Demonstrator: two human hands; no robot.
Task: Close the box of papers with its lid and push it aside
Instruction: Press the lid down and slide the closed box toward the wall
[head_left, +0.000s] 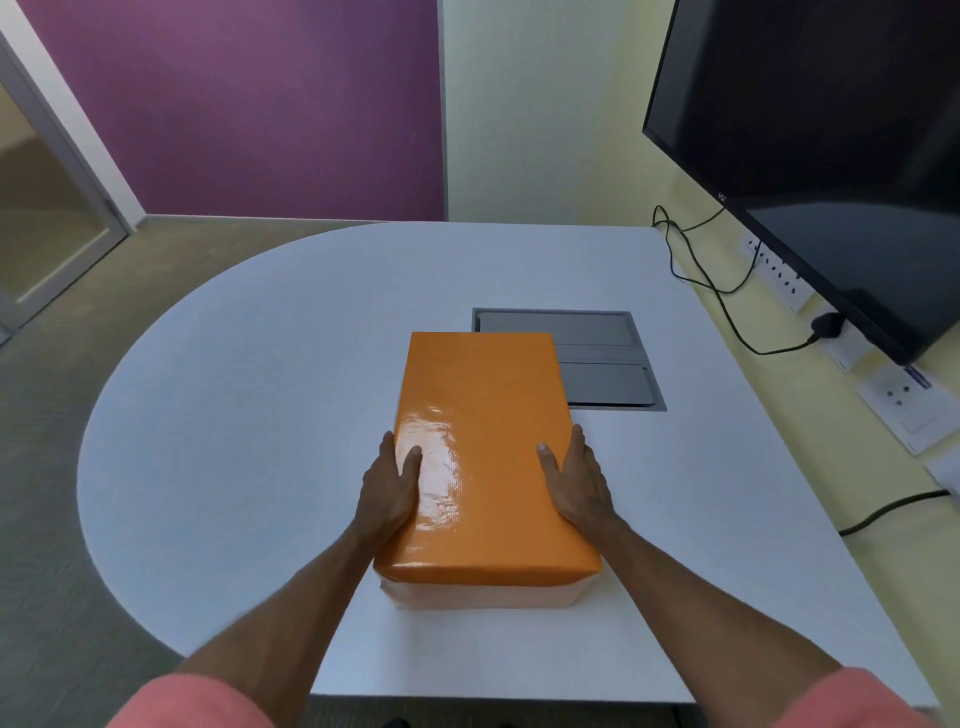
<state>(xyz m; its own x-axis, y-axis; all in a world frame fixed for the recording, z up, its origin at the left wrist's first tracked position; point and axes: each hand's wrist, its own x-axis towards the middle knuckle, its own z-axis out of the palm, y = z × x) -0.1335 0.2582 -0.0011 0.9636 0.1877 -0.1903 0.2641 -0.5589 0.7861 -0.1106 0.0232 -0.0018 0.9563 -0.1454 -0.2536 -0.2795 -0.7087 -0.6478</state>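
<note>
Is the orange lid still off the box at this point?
No: the orange lid sits on the box, with the left hand and right hand gripping its two long sides.

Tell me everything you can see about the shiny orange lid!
The glossy orange rectangular lid looks like cardboard wrapped in shiny film, with light glaring off its near half. It sits flat, closed over a pale box whose base peeks out beneath the near edge. It lies lengthwise, pointing away, on the white table. The left hand and right hand grip its long sides, thumbs on top.
</note>
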